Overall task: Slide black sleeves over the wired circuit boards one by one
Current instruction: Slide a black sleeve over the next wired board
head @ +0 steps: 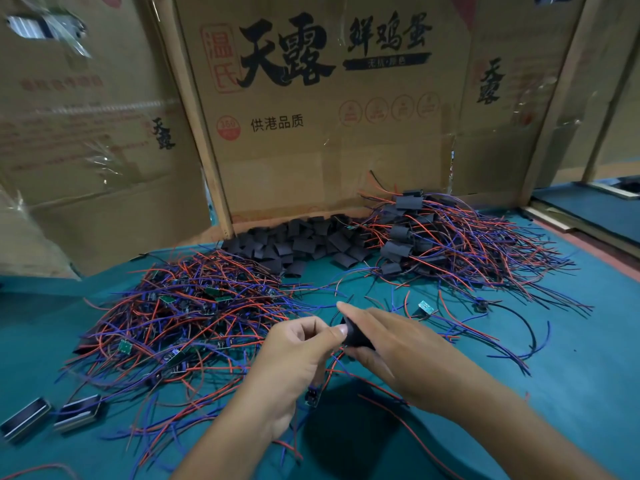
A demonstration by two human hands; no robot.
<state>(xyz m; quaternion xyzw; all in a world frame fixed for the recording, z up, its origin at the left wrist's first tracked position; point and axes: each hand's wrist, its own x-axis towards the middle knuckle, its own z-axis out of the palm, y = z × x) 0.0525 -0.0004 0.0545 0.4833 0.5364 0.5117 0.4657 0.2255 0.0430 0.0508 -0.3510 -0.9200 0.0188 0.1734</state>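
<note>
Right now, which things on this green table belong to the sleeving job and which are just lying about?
Job:
black sleeve held by both hands, left hand, right hand
loose black sleeves heap
unsleeved red-and-blue wired boards pile
sleeved boards pile

Lying about:
two dark rectangular blocks
printed cardboard boxes

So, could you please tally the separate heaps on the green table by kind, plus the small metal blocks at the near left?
Heap of unsleeved green circuit boards with red and blue wires: 1
Heap of loose black sleeves: 1
Heap of boards already in black sleeves: 1
Small metal blocks: 2
Total: 5
</note>
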